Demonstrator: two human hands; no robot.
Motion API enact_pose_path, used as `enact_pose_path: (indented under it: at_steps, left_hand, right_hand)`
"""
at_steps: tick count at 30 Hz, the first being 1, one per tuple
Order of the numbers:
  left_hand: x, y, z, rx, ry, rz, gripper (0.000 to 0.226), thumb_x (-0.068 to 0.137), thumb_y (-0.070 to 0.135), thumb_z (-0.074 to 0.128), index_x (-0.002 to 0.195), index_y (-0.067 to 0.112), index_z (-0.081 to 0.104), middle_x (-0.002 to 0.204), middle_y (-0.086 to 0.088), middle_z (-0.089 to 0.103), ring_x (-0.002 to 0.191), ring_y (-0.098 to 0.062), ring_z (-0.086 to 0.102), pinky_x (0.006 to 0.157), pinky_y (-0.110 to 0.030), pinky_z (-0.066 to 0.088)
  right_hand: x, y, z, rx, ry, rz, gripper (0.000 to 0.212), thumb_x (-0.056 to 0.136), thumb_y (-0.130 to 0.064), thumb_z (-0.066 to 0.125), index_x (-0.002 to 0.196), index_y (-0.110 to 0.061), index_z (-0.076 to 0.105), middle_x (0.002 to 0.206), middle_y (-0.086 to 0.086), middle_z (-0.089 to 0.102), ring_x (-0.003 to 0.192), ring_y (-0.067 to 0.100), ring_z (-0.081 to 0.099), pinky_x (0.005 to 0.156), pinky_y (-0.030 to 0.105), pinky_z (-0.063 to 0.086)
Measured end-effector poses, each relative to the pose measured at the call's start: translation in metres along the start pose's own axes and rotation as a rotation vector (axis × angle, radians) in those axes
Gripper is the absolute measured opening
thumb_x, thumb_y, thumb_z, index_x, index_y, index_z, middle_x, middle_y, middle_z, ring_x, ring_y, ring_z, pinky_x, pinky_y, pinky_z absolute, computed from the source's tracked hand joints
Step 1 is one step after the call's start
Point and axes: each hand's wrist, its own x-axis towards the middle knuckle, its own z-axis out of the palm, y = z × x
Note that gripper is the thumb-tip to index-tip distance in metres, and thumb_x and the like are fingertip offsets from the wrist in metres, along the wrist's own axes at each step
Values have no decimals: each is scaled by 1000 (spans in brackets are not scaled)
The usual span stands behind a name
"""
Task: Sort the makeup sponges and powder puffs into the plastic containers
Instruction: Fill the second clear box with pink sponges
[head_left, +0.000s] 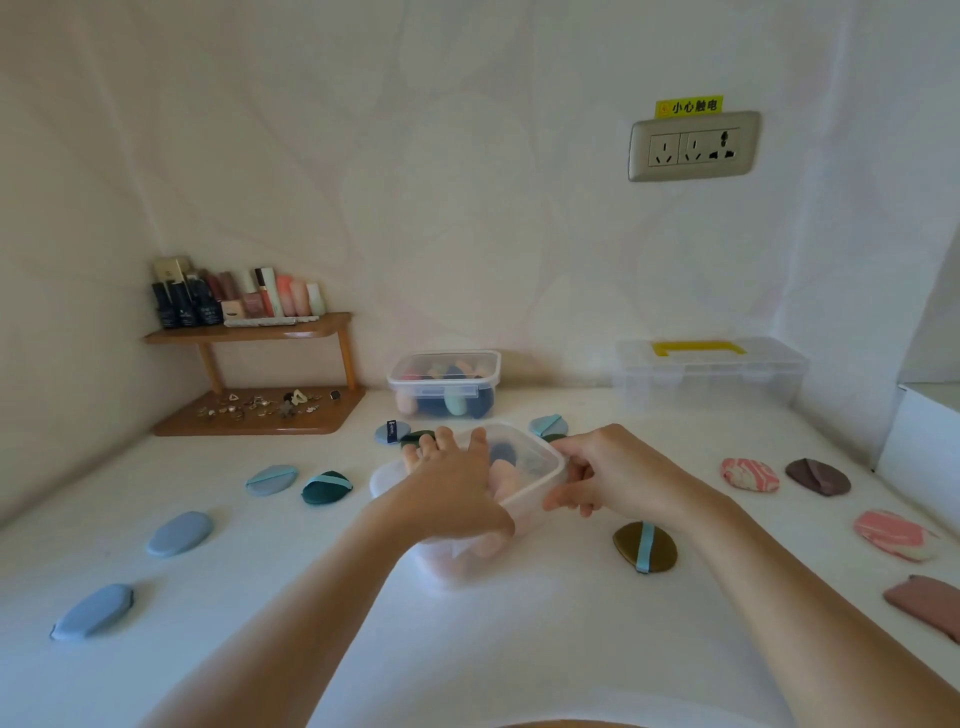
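Puffs out left: plain blue puff (93, 610) sits well left of the open tub (524, 506) and nearer me, second blue puff (180, 532) a bit closer to the tub.
Shelf: wooden shelf (249, 332) is way back-left of the tub, with bottles on top and little trinkets on the bottom board.
Strapped pair: light blue puff (271, 479) and dark teal puff (326, 487) lie side by side, near the tub's left, straps up.
Behind the tub, left corner: tagged blue puff (392, 432) and dark green puff (415, 436). The lidded tub (444, 384), full of sponges, is further back by the wall.
Left hand (447, 488): palm down over the tub's left half, fingers stretched and spread toward the far rim. Can't see anything in it.
Open tub: lid off, mid-table, peach and blue sponges (501, 480) inside.
Right hand (608, 473): fingers curled, pinching the tub's right rim.
Behind the tub, right corner: pale blue puff (548, 425).
Right of the tub: olive puff (644, 546) with a blue strap is near and closer to me. The clear case (709, 369) with a yellow handle is back by the wall.
Far right of the tub: marbled pink puff (749, 474), mauve puff (817, 476), second marbled puff (894, 535), and dusty pink puff (930, 605), which is cut off by the edge.
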Motion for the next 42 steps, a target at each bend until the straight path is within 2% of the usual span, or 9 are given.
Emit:
enact_pose_path:
  at_steps: [4, 11, 15, 18, 24, 30, 34, 38, 42]
  left_hand:
    - [0, -1, 1, 1, 5, -2, 107, 69, 51, 71, 148, 21, 6, 144, -19, 24, 134, -40, 21, 114, -51, 14]
    - [-6, -2, -3, -33, 64, 38, 111, 63, 44, 76, 147, 24, 7, 141, -14, 27, 130, -34, 25, 112, -45, 17]
    - [-4, 0, -39, 16, 310, 79, 116, 61, 36, 78, 146, 24, 1, 140, -14, 22, 130, -35, 22, 112, -44, 15]
    - [19, 5, -75, -16, 392, 179, 117, 62, 33, 79, 147, 25, -1, 142, -12, 18, 131, -33, 20, 112, -43, 15]
    - [108, 33, -98, -165, 233, 360, 122, 60, 35, 83, 147, 33, -2, 142, -2, 23, 130, -25, 28, 106, -43, 30]
    - [182, 50, -84, -26, 164, 385, 123, 60, 36, 82, 146, 37, -5, 141, -2, 21, 131, -26, 21, 106, -47, 29]
    - [203, 47, -51, 10, 260, 423, 120, 61, 32, 82, 146, 35, -3, 144, -6, 14, 131, -28, 17, 109, -46, 26]
    - [215, 34, -35, 77, 360, 470, 119, 60, 30, 82, 146, 32, 0, 144, -8, 11, 134, -31, 11, 114, -45, 21]
    - [226, 24, -27, 167, 254, 450, 118, 62, 30, 81, 146, 34, -1, 147, -8, 5, 138, -33, 2, 116, -46, 14]
  right_hand:
    - [-5, 1, 2, -21, 65, -19, 34, 77, -34, 75, 110, -32, 68, 67, -5, 68, 56, 3, 61, 74, 35, 53]
    - [-13, 5, -12, 99, 109, -13, 31, 67, -32, 83, 97, -28, 74, 77, -5, 70, 69, 8, 63, 70, 27, 50]
    - [-10, 33, -26, 205, 306, 187, 22, 79, -40, 73, 90, -22, 70, 82, -3, 68, 65, 10, 60, 56, 15, 47]
    - [-6, 59, -23, -92, 381, 422, 36, 93, -44, 51, 102, -13, 65, 100, 4, 67, 81, 13, 55, 70, 22, 38]
    - [7, 63, -9, -266, 187, 592, 32, 93, -45, 46, 89, -13, 51, 84, 2, 54, 83, 16, 54, 69, 25, 35]
    - [23, 54, -5, -391, 200, 485, 26, 96, -37, 43, 84, -14, 46, 65, -2, 36, 79, 18, 48, 69, 26, 37]
    - [26, 55, -6, -442, 209, 442, 29, 98, -34, 41, 76, -15, 44, 65, -2, 35, 85, 19, 52, 70, 25, 36]
    - [30, 54, -6, -445, 177, 412, 30, 100, -32, 38, 103, -12, 60, 72, -2, 41, 87, 20, 53, 72, 25, 35]
    - [31, 55, -3, -436, 165, 418, 24, 100, -31, 38, 85, -17, 50, 67, -3, 37, 82, 17, 46, 72, 25, 34]
